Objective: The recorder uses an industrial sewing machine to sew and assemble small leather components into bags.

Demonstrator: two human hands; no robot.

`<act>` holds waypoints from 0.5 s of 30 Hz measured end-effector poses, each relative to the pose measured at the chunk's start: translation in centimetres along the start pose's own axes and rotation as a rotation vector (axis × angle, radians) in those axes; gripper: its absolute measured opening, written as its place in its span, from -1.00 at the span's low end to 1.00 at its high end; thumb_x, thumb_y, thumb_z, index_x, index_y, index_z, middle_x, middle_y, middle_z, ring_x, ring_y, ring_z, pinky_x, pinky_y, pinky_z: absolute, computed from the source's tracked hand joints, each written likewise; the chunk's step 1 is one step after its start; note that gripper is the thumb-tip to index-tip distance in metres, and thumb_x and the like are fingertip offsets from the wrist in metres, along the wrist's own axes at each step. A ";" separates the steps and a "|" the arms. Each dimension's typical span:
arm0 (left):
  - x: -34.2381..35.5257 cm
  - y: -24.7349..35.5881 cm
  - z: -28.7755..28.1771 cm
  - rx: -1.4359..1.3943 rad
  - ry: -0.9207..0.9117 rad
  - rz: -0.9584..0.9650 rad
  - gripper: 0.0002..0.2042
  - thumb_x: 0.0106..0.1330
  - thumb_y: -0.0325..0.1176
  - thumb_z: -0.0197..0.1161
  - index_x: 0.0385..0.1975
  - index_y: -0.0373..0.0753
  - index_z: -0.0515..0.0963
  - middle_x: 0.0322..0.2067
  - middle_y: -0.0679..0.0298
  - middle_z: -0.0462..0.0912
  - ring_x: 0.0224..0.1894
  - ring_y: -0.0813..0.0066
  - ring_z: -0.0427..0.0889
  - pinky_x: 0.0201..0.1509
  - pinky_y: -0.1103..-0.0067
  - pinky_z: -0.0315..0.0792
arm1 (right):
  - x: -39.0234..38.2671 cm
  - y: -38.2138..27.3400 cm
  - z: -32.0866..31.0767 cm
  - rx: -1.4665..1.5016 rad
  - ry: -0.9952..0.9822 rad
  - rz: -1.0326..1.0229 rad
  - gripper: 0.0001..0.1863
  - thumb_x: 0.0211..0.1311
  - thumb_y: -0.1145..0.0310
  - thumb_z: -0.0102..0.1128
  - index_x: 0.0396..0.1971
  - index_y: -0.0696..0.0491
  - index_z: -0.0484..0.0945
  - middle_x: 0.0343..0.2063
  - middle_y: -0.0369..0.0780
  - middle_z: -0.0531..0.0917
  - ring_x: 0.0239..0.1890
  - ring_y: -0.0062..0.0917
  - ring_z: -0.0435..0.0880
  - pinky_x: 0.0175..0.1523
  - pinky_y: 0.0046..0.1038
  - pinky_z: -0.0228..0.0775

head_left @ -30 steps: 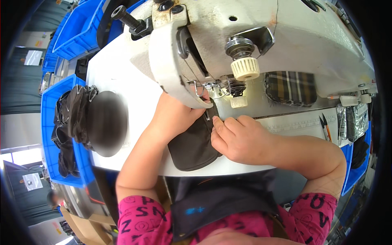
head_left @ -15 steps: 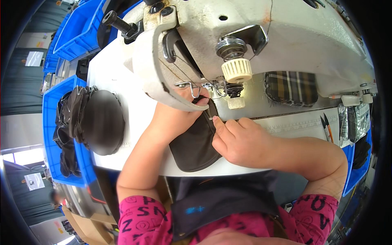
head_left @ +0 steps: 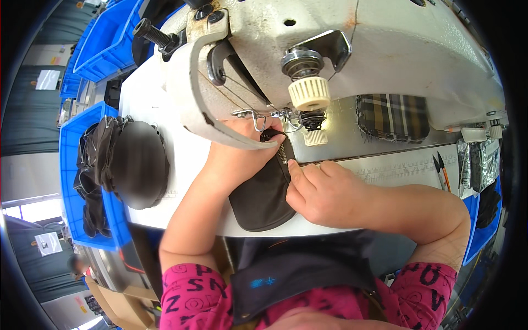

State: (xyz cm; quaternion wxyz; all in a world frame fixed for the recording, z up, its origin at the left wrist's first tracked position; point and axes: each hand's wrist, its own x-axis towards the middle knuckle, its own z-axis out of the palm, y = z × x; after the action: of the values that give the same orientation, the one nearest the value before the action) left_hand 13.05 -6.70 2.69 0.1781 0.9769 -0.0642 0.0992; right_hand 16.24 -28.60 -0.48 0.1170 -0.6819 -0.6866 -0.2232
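A dark brown fabric piece [head_left: 259,201] with rounded corners lies on the white table, its upper end near the needle area of the sewing machine [head_left: 396,49]. Along its right edge runs a metal-toothed zipper [head_left: 282,153]. My left hand [head_left: 241,154] is closed on the upper end of the fabric, thumb on top beside the zipper; the machine's curved guard [head_left: 199,110] hides some of its fingers. My right hand [head_left: 329,192] has its fingers curled and pinches the fabric's right edge by the zipper's lower part.
A blue bin [head_left: 69,181] of dark fabric pieces stands at left, beside a stack of rounded dark pieces [head_left: 140,165]. Right of the needle lies a plaid fabric piece [head_left: 391,118]. Thread snips [head_left: 441,171] and a plastic-wrapped packet [head_left: 484,162] lie at far right.
The view has shifted slightly, so the machine head appears a little further left. Both hands keep nearly the same hold on the fabric.
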 end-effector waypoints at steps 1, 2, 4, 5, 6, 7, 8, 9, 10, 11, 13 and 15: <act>0.0 0.0 0.0 -0.010 -0.010 -0.011 -0.87 0.18 -0.32 0.46 -0.38 -0.17 0.67 -0.55 0.18 0.68 -0.46 0.10 0.70 -0.30 0.29 0.54 | 0.0 -0.1 0.1 0.000 0.000 0.000 -0.73 0.01 0.29 0.24 -0.35 0.17 0.67 -0.22 0.00 0.78 -0.40 -0.49 0.64 -0.36 -0.51 0.35; 0.0 0.0 0.0 -0.011 -0.010 -0.011 -0.87 0.18 -0.32 0.46 -0.38 -0.17 0.67 -0.55 0.18 0.68 -0.46 0.10 0.70 -0.30 0.29 0.54 | -0.1 -0.1 0.2 0.001 0.003 0.007 -0.73 0.01 0.29 0.24 -0.35 0.17 0.67 -0.22 0.00 0.78 -0.40 -0.50 0.62 -0.36 -0.51 0.34; 0.0 -0.1 0.2 0.003 -0.007 0.003 -0.88 0.18 -0.33 0.46 -0.39 -0.17 0.66 -0.56 0.18 0.67 -0.46 0.10 0.70 -0.30 0.28 0.54 | -0.1 -0.2 0.2 0.002 0.007 0.014 -0.73 0.01 0.29 0.24 -0.35 0.17 0.67 -0.22 0.00 0.78 -0.40 -0.50 0.61 -0.37 -0.51 0.33; 0.0 -0.1 0.2 0.003 -0.007 0.003 -0.88 0.18 -0.33 0.46 -0.39 -0.17 0.66 -0.56 0.18 0.67 -0.46 0.10 0.70 -0.30 0.28 0.54 | -0.1 -0.1 0.2 0.003 -0.003 0.008 -0.73 0.01 0.29 0.24 -0.35 0.16 0.67 -0.22 0.00 0.78 -0.41 -0.50 0.58 -0.38 -0.51 0.32; -0.1 -0.1 0.2 0.017 0.002 0.012 -0.88 0.18 -0.33 0.46 -0.39 -0.17 0.66 -0.56 0.18 0.67 -0.46 0.10 0.70 -0.30 0.28 0.54 | 0.0 -0.1 0.1 0.005 -0.013 0.002 -0.74 0.00 0.29 0.24 -0.36 0.16 0.68 -0.23 -0.01 0.77 -0.41 -0.51 0.56 -0.39 -0.51 0.30; -0.1 -0.1 0.3 0.029 0.011 0.021 -0.88 0.18 -0.34 0.46 -0.39 -0.17 0.66 -0.56 0.18 0.67 -0.46 0.10 0.70 -0.30 0.29 0.53 | 0.0 -0.1 0.0 0.005 -0.013 0.002 -0.74 0.00 0.29 0.24 -0.36 0.16 0.68 -0.23 -0.01 0.77 -0.41 -0.51 0.56 -0.39 -0.51 0.30; -0.1 0.0 0.3 0.029 0.011 0.020 -0.88 0.18 -0.34 0.46 -0.39 -0.17 0.66 -0.56 0.18 0.67 -0.46 0.10 0.70 -0.30 0.29 0.53 | 0.0 -0.2 0.0 0.020 -0.005 0.015 -0.77 -0.03 0.31 0.24 -0.41 0.16 0.64 -0.21 0.00 0.77 -0.42 -0.52 0.54 -0.41 -0.51 0.28; -0.1 0.1 0.3 0.039 0.005 0.011 -0.88 0.18 -0.34 0.47 -0.39 -0.18 0.65 -0.56 0.18 0.67 -0.45 0.10 0.71 -0.30 0.29 0.54 | 0.0 -0.2 -0.1 0.034 0.002 0.028 -0.79 -0.06 0.34 0.24 -0.45 0.16 0.61 -0.20 0.00 0.76 -0.43 -0.54 0.52 -0.42 -0.52 0.26; -0.1 0.2 0.3 0.049 -0.001 0.001 -0.87 0.18 -0.34 0.47 -0.39 -0.18 0.65 -0.57 0.17 0.66 -0.45 0.10 0.71 -0.30 0.29 0.54 | 0.0 -0.2 -0.1 0.035 0.002 0.027 -0.79 -0.06 0.34 0.24 -0.45 0.16 0.61 -0.20 0.00 0.76 -0.43 -0.54 0.52 -0.42 -0.52 0.26; -0.1 0.2 0.2 0.049 -0.001 0.000 -0.87 0.18 -0.34 0.47 -0.39 -0.18 0.65 -0.57 0.17 0.66 -0.45 0.10 0.71 -0.30 0.29 0.54 | -0.1 -0.3 -0.2 0.037 -0.011 0.030 -0.78 -0.07 0.33 0.24 -0.44 0.17 0.63 -0.19 -0.01 0.76 -0.42 -0.54 0.52 -0.43 -0.52 0.25; -0.2 0.3 0.2 0.057 -0.002 -0.005 -0.86 0.17 -0.36 0.47 -0.37 -0.20 0.65 -0.55 0.16 0.67 -0.44 0.08 0.70 -0.30 0.27 0.54 | -0.1 -0.3 -0.2 0.040 -0.024 0.033 -0.77 -0.07 0.33 0.24 -0.44 0.17 0.64 -0.18 -0.01 0.76 -0.41 -0.53 0.52 -0.43 -0.52 0.24; -0.3 0.2 0.4 0.039 0.009 -0.007 -0.86 0.17 -0.37 0.47 -0.36 -0.21 0.64 -0.54 0.15 0.67 -0.44 0.07 0.70 -0.29 0.26 0.54 | -0.2 -0.5 -0.1 0.033 -0.014 0.015 -0.74 -0.07 0.34 0.24 -0.40 0.19 0.68 -0.16 -0.01 0.76 -0.39 -0.52 0.52 -0.44 -0.51 0.22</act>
State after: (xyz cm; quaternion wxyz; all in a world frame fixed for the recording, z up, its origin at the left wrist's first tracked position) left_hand 12.82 -6.98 2.29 0.1599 0.9799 -0.0581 0.1042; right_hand 15.78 -28.84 -0.53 0.1251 -0.6865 -0.6860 -0.2061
